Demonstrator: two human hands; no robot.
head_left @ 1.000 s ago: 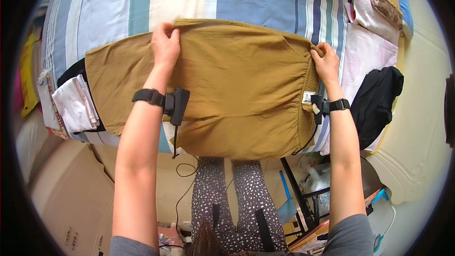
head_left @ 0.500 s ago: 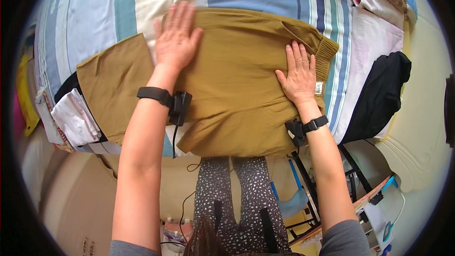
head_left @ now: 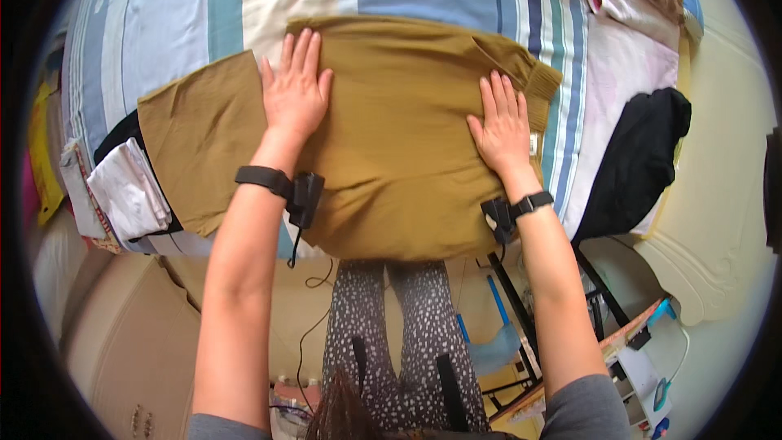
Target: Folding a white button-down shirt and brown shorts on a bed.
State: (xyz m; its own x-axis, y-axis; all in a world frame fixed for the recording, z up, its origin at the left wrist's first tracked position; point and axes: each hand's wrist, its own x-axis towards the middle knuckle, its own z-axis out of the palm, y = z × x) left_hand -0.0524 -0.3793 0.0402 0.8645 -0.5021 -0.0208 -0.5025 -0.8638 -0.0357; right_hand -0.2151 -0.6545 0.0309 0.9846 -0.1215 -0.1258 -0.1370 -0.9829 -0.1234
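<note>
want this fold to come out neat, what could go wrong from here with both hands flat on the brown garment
The mustard-brown garment overhangs the bed's near edge, so it may slide off if the left hand or right hand lifts. Its left side lies partly over the folded white cloth, which may leave a bump. The cable dangling from the left wrist device could snag the hem.

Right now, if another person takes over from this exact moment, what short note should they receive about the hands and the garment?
Left hand: open, palm flat on the mustard-brown garment, left of its middle.
Right hand: open, palm flat on the garment near its ribbed right edge.
Garment: spread on the striped bedsheet, with one folded layer visible on top; its near edge hangs over the bedside.
Nearby: white folded cloth at the left, black garment at the right.
Done: the garment is laid out and pressed flat.
Left: probably further folds; it is still wide.
</note>
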